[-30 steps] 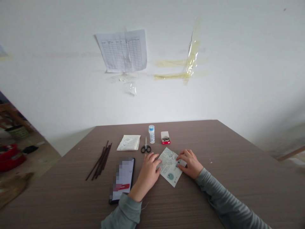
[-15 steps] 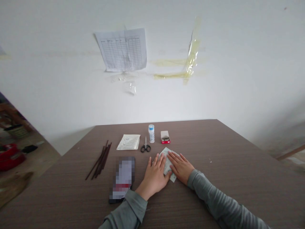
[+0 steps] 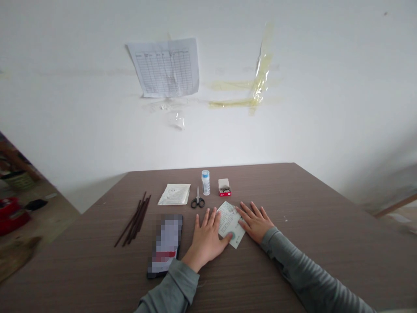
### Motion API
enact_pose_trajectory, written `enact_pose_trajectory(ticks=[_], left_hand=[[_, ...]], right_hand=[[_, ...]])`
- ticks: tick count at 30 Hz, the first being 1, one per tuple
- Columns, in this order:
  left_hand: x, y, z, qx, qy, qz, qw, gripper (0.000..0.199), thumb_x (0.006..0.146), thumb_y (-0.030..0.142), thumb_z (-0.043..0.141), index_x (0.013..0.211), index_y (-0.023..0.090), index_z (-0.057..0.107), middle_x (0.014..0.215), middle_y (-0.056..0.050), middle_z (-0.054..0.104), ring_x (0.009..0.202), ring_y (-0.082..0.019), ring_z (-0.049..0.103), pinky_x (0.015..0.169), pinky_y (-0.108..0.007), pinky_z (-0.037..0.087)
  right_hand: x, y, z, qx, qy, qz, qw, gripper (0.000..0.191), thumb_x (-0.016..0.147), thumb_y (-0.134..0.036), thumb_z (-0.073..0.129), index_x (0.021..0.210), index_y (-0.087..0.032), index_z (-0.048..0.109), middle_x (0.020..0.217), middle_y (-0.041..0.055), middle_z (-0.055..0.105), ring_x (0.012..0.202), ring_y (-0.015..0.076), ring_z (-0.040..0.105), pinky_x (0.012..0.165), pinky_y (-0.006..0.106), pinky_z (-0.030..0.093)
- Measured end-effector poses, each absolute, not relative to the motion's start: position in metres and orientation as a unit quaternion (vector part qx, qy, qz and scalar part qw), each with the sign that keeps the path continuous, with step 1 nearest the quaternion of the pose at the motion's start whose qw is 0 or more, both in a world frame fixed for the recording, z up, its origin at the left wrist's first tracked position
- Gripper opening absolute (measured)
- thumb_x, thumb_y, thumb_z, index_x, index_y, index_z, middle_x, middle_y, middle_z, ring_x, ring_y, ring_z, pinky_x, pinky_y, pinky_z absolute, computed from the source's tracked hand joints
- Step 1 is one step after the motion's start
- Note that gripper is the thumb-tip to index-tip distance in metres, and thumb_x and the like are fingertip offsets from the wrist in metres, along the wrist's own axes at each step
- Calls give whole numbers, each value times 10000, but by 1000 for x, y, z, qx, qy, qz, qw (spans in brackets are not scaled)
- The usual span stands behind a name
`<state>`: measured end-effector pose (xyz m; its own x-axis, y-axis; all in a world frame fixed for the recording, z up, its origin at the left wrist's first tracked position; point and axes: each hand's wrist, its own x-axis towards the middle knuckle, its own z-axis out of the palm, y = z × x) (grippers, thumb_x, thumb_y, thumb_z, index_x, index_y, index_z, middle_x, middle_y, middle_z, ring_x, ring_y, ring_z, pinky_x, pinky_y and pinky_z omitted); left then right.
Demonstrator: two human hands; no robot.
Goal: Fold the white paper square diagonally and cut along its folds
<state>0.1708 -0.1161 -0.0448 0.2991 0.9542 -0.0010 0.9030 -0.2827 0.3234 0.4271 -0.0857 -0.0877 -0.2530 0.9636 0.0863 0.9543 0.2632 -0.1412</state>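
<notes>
A pale green printed paper (image 3: 230, 222) lies flat on the brown table, turned so a corner points away from me. At its left edge rests my left hand (image 3: 207, 241), fingers spread, the thumb lying on the paper. My right hand (image 3: 256, 222) is open at the paper's right edge, with its fingers apart and a fingertip or thumb touching the paper. Beyond the hands stand black-handled scissors (image 3: 197, 202), lying flat, a clear bottle with a blue top (image 3: 206, 182), and an open red and white box (image 3: 224, 188) with small metal pieces inside.
A phone (image 3: 165, 245) with a blurred screen lies left of my left hand. Further left are several dark sticks (image 3: 138, 219). A flat white packet (image 3: 174, 194) lies behind the phone. The table (image 3: 276, 182) meets a white wall bearing a taped printed sheet (image 3: 166, 67).
My hands have moved apart, the right one to the right and the left one slightly left, uncovering more of the paper. The whole view has shifted slightly.
</notes>
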Motion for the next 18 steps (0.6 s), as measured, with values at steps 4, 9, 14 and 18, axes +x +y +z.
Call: enact_pose_trajectory(ticks=[4,9,14,18], left_hand=[[170,-115,-53,794,582,127,125,825,1132,561,814,1913,319,700,2048,-192,580,1958,-586,437,1583,-873,368],[169,-114,-54,785,595,127,117,878,1107,622,838,1922,329,688,2048,-196,579,1963,-591,424,1579,-890,362],[170,-116,-46,776,609,108,123,900,1119,664,828,1926,291,687,2098,-206,486,1971,-604,398,1600,-892,299],[170,-117,-44,771,615,114,123,897,1104,675,856,1904,292,717,2079,-205,533,1955,-608,429,1599,-864,334]], right_hand=[[437,-93,-78,-657,-750,30,66,695,1298,-431,460,1979,-421,601,2098,67,497,1962,475,462,1563,822,419],[440,-96,-75,-667,-743,25,58,681,1314,-466,453,1982,-466,581,2098,53,520,1967,444,461,1567,799,410],[438,-94,-75,-664,-745,37,53,695,1309,-419,465,1995,-394,573,2123,101,450,1979,457,436,1571,823,389],[438,-93,-70,-664,-744,51,50,703,1297,-446,480,1989,-397,587,2130,102,442,1981,460,430,1569,835,380]])
